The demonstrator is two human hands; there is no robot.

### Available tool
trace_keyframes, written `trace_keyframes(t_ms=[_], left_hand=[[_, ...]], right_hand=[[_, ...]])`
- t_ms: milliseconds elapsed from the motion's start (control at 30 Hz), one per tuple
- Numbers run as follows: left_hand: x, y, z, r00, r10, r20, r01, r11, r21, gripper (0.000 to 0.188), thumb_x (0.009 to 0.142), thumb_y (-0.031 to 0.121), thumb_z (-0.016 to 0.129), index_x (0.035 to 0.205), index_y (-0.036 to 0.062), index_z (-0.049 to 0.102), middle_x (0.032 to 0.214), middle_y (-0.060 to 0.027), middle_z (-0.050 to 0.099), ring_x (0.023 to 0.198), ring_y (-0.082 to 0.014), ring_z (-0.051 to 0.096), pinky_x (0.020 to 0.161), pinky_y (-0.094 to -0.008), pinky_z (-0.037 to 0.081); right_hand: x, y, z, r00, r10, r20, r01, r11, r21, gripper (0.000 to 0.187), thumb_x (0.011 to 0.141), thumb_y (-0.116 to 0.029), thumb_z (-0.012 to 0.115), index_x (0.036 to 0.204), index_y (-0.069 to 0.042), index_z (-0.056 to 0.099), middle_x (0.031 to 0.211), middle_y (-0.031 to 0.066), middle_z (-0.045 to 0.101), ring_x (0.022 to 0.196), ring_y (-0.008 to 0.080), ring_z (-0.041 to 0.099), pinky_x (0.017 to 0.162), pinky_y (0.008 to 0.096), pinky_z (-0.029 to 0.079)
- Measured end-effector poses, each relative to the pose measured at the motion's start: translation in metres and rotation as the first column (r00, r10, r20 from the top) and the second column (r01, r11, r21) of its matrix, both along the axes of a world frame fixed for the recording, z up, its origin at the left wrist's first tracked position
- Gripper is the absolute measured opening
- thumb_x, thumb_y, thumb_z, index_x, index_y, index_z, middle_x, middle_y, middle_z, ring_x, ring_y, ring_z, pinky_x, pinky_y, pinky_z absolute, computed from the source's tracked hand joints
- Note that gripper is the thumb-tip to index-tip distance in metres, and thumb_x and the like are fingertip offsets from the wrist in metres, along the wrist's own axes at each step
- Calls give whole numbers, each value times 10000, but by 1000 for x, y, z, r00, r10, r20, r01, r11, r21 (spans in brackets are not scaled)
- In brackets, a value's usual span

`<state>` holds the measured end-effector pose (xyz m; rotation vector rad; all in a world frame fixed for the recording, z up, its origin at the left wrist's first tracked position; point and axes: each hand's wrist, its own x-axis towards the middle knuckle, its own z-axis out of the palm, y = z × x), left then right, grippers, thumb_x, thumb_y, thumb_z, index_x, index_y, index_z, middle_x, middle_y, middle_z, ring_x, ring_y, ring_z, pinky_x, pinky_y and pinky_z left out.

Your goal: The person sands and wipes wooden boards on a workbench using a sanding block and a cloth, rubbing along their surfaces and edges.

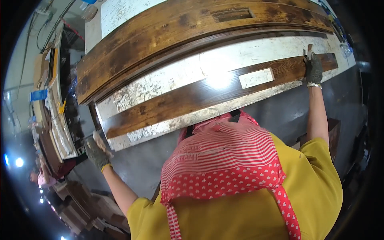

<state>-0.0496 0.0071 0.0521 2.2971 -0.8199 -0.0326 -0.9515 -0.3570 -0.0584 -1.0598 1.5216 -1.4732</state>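
A long brown-stained wooden board (188, 96) with a rectangular cutout lies along the near edge of a white, stain-spattered table (180, 66). Over the board's right end is my right hand (314, 71), in a dark grey glove. Its fingers are closed round a thin brown piece (309, 49) that sticks up past them; its kind is unclear. My left hand (96, 154), gloved too, hangs off the table's near left corner, apart from the board. A pale, folded-looking pad (102, 144) is in its fingers; what it is exactly cannot be made out.
Wide stained panels (160, 40) with a rectangular recess lie farther back on the table. At the left stands a cluttered shelf (60, 124) with a blue item (39, 95) on it. Stacked brown boards (80, 204) and another person (46, 176) are beyond, lower left.
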Motion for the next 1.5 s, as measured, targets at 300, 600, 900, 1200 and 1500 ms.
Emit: trace_keyframes(t_ms=[300, 600, 900, 1200, 1500], left_hand=[[-190, -107, 36, 987, -154, -38, 155, 988, 15, 293, 955, 267, 579, 885, -16, 618, 801, -140, 620, 697, -225, 512, 679, -365, 438], [-468, -253, 48, 470, -866, 169, 739, 491, 461, 219, 866, 311, 658, 975, 122, 645, 897, -136, 664, 844, -300, 638, 710, -418, 502], [-532, -305, 31, 154, -988, 19, 433, 85, 897, 188, 787, 295, 586, 788, 136, 687, 831, -130, 678, 776, -325, 652, 689, -466, 501], [-543, -306, 60, 97, -993, 69, 521, 110, 846, 243, 879, 358, 548, 877, 141, 658, 852, -146, 695, 774, -340, 674, 676, -477, 543], [-511, -271, 72, 66, -977, 205, 599, 203, 774, 128, 845, 231, 621, 946, 157, 648, 807, -111, 640, 707, -342, 630, 645, -460, 521]], right_hand=[[25, 22, 40, 889, 140, 437, -125, 990, -63, 300, 941, -273, 603, 1137, -47, 618, 1088, 94, 647, 995, 228, 624, 910, 402, 519], [32, 31, 66, 646, 376, 664, -392, 910, -135, 357, 943, -286, 582, 1177, -16, 580, 1034, 133, 639, 823, 185, 603, 731, 329, 509], [-47, 54, 93, 861, 298, -411, -312, 949, 35, 329, 876, -139, 663, 1185, -43, 602, 1051, 92, 637, 1025, 248, 604, 915, 357, 488], [-38, 65, 91, 505, 206, 838, -212, 971, -111, 379, 913, -225, 671, 1230, -31, 595, 1142, 79, 622, 1030, 207, 621, 863, 380, 570], [-18, 57, 133, 929, 366, -50, -348, 822, -450, 522, 898, -152, 677, 1373, -78, 473, 1197, 73, 555, 1138, 197, 556, 880, 376, 545]])
